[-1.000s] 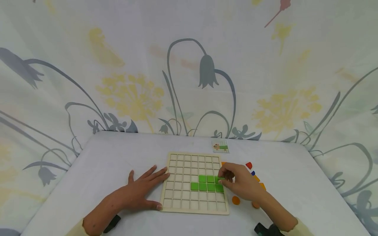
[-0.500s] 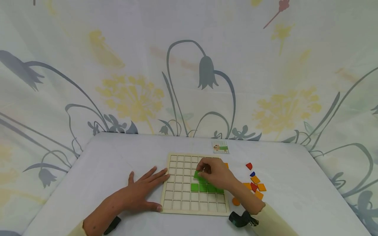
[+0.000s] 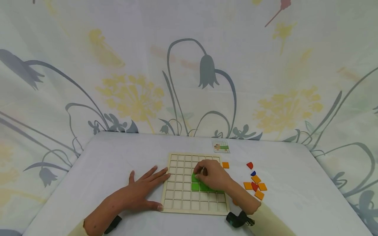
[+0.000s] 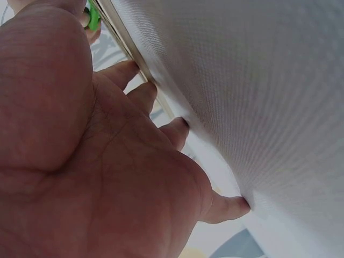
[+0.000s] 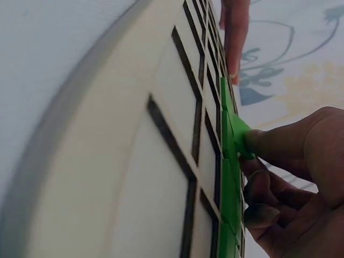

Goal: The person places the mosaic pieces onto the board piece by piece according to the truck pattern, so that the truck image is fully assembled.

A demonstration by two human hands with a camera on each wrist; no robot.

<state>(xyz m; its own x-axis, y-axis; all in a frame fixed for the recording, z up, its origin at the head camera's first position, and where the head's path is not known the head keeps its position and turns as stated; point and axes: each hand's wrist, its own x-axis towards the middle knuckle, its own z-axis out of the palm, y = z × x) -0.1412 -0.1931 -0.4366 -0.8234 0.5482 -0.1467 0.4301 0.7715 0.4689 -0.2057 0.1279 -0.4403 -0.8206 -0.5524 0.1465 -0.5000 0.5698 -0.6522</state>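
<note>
A light wooden board point(image 3: 177, 195) with a square grid lies on the white table. My left hand point(image 3: 141, 194) rests flat beside it, fingers spread, fingertips and thumb touching its left edge. Over the board's middle, my right hand point(image 3: 213, 174) pinches a green square tile point(image 5: 240, 131) between thumb and forefinger. In the right wrist view that tile is tilted at the grid, just above other green tiles point(image 5: 230, 191). A row of green tiles point(image 3: 195, 186) sits in the cells below the right hand, which partly hides them and the tiles behind.
To the right of the board lie several orange tiles point(image 3: 259, 195), red pieces point(image 3: 250, 165) and a blue piece point(image 3: 253, 173). One orange square point(image 3: 225, 165) is close to the board's right edge. A small picture card point(image 3: 221, 147) lies behind the board.
My right hand has moved left from the board's right edge to its middle, where a green tile is now in its fingers. The left hand has stayed in place.
</note>
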